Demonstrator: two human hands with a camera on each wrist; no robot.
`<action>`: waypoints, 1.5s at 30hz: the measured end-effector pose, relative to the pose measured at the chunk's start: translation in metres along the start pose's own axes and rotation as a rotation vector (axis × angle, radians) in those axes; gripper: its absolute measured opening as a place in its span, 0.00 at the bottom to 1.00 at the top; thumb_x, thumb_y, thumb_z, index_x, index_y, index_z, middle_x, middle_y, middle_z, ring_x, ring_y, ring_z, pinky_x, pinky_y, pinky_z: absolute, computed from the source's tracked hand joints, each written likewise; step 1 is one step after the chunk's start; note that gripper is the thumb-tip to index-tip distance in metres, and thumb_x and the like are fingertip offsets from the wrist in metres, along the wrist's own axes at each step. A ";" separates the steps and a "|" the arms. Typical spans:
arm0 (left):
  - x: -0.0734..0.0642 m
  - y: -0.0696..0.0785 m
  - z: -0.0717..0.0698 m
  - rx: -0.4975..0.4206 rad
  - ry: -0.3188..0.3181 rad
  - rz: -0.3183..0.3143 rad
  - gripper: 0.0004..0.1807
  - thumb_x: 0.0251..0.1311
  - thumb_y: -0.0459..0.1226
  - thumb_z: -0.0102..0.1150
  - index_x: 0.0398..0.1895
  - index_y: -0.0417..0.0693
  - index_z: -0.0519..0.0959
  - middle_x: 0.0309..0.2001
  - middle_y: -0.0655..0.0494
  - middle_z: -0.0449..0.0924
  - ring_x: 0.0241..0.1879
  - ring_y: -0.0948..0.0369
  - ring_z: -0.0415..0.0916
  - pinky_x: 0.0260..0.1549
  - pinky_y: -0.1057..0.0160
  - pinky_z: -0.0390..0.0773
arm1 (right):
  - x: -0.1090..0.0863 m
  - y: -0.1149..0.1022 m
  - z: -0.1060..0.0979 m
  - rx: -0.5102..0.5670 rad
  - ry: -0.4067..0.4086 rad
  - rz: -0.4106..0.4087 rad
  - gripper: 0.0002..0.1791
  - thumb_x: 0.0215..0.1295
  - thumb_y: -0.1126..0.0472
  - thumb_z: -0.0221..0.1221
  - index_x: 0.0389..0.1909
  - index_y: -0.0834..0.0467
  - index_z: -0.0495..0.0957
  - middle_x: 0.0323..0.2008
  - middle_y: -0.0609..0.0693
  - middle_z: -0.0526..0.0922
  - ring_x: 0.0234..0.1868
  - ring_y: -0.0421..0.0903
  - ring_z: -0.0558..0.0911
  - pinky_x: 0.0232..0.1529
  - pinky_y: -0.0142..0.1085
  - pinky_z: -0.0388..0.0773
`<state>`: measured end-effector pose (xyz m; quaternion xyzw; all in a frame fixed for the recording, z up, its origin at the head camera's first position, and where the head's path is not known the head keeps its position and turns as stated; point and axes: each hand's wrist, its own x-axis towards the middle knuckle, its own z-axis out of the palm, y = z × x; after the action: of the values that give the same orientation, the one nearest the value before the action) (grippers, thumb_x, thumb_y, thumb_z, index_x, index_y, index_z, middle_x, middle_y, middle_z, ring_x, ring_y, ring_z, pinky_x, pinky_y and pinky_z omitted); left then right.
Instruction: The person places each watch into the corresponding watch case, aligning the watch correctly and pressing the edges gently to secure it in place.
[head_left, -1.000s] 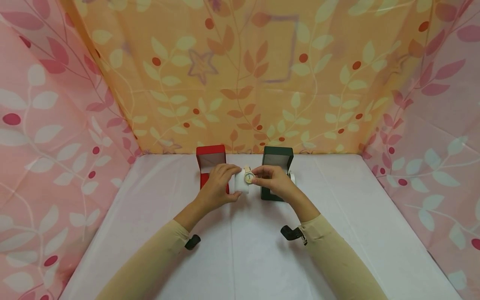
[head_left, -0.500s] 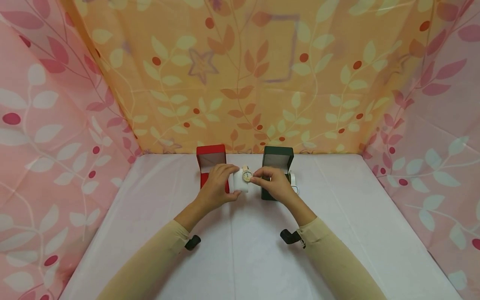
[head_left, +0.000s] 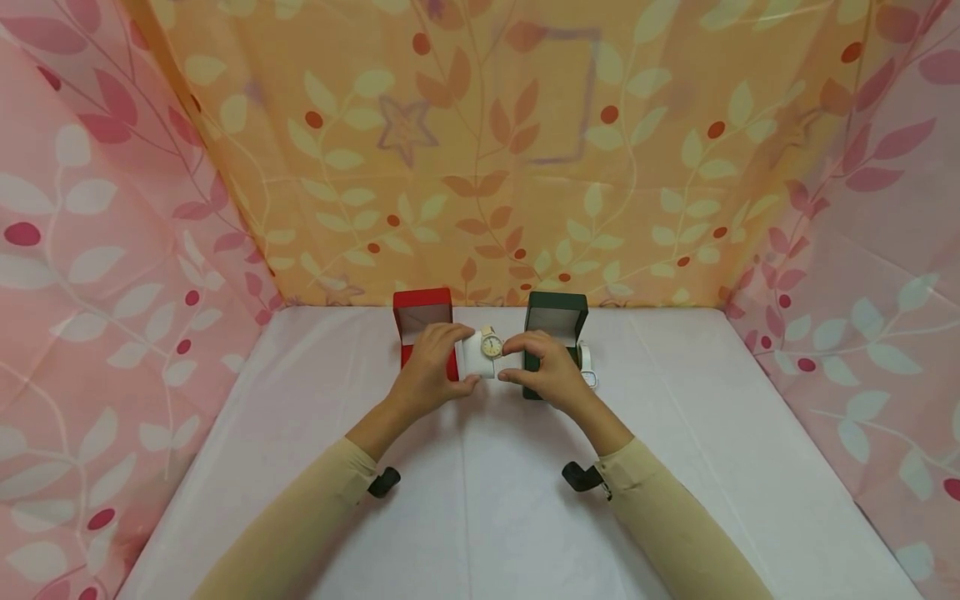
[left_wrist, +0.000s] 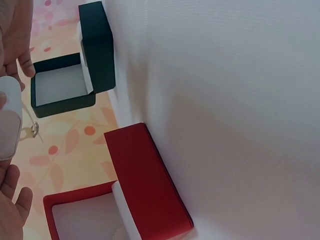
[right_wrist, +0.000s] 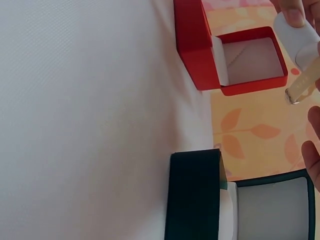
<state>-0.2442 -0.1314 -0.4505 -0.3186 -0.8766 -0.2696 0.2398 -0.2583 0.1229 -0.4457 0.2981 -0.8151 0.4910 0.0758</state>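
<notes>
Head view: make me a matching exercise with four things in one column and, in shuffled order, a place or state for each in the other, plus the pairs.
Things
1. cushion
2. red box
3. cream watch
4. green box

Places and states
A. open, partly hidden by the right hand
B. at the end of the cushion nearest the right hand
C. held in the left hand
D. open, partly hidden by the left hand

Pairs: 1-C, 2-D, 3-B, 4-A
</notes>
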 end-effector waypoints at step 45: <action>0.010 0.005 -0.007 -0.118 0.015 -0.072 0.46 0.44 0.42 0.85 0.68 0.45 0.70 0.63 0.49 0.75 0.65 0.52 0.66 0.67 0.47 0.70 | -0.002 0.002 0.010 -0.105 0.186 -0.081 0.19 0.47 0.56 0.80 0.40 0.52 0.86 0.46 0.45 0.86 0.53 0.44 0.78 0.56 0.45 0.76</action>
<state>-0.2458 -0.1284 -0.4385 -0.2984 -0.8681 -0.3318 0.2173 -0.2558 0.1162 -0.4531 0.2795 -0.8163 0.4698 0.1866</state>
